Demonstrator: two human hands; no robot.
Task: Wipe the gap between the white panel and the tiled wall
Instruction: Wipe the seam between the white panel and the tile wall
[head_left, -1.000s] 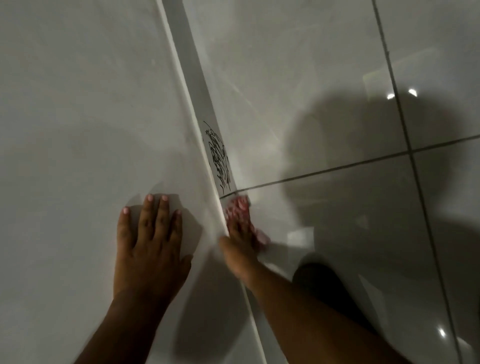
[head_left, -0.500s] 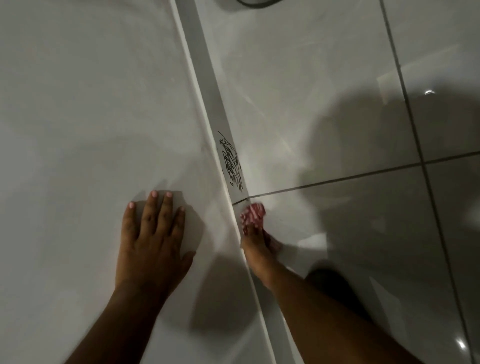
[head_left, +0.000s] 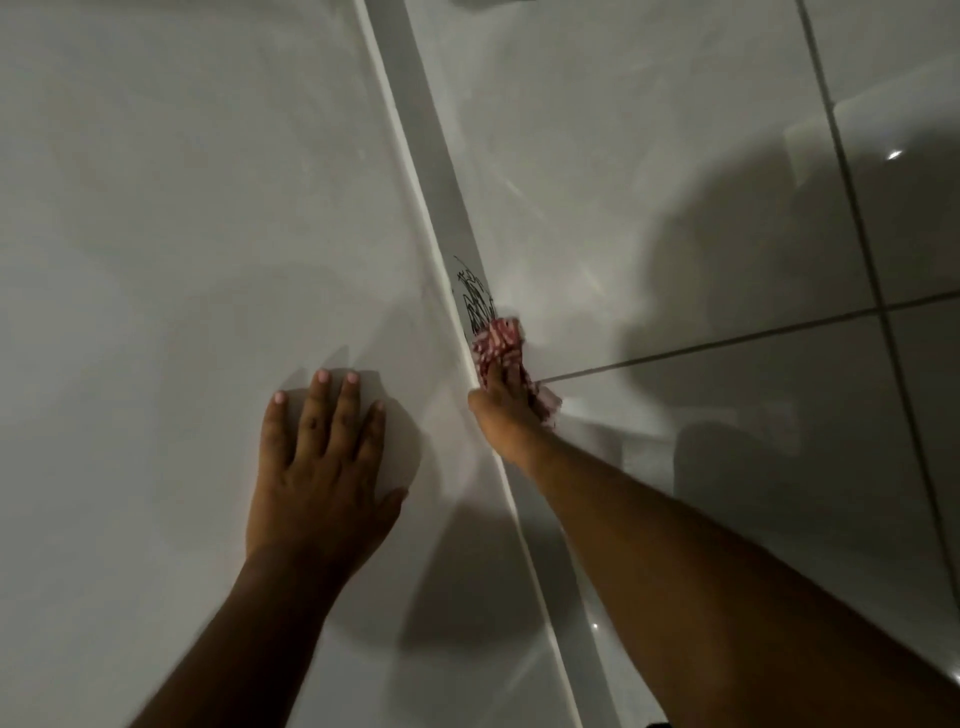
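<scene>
A white panel (head_left: 182, 234) fills the left half of the view and glossy grey wall tiles (head_left: 649, 182) fill the right. Between them runs a narrow grey gap (head_left: 423, 109), slanting from top centre to bottom right. Black scribble marks (head_left: 474, 293) sit in the gap. My right hand (head_left: 506, 410) is pushed into the gap and holds a red-and-white patterned cloth (head_left: 497, 343), whose tip covers the lower end of the scribble. My left hand (head_left: 317, 467) lies flat on the panel with fingers spread, holding nothing.
Dark grout lines (head_left: 727, 345) cross the tiles on the right. Shadows of my arms and head fall on the panel and the tiles. Small light reflections (head_left: 894, 154) glint on the tiles.
My right hand has slid the cloth up along the gap, from just below the grout line to the lower end of the scribble. The left hand has stayed flat on the panel.
</scene>
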